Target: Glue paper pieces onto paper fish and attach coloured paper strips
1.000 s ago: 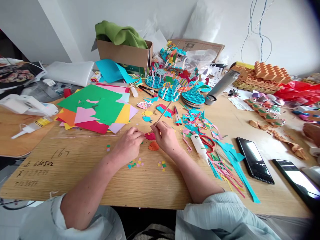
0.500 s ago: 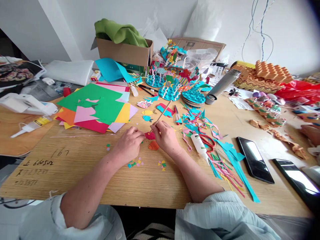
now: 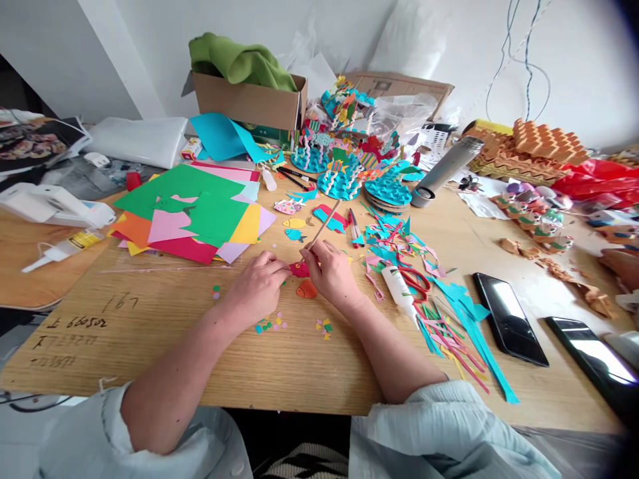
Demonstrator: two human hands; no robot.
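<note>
Between my hands lies a red paper fish, partly covered by fingers. My left hand rests on the table with its fingertips pressed together at the fish's left end. A thin wooden stick slants up from my right hand, which pinches it near its lower end, just over the red fish. Just below is an orange paper fish. Farther back lie a yellow paper fish and a blue paper fish. Small paper dots are scattered nearer to me.
Coloured paper sheets are stacked at left. To the right lie a white glue bottle, red-handled scissors, paper strips and a phone. Blue decorated discs and a metal flask stand at the back.
</note>
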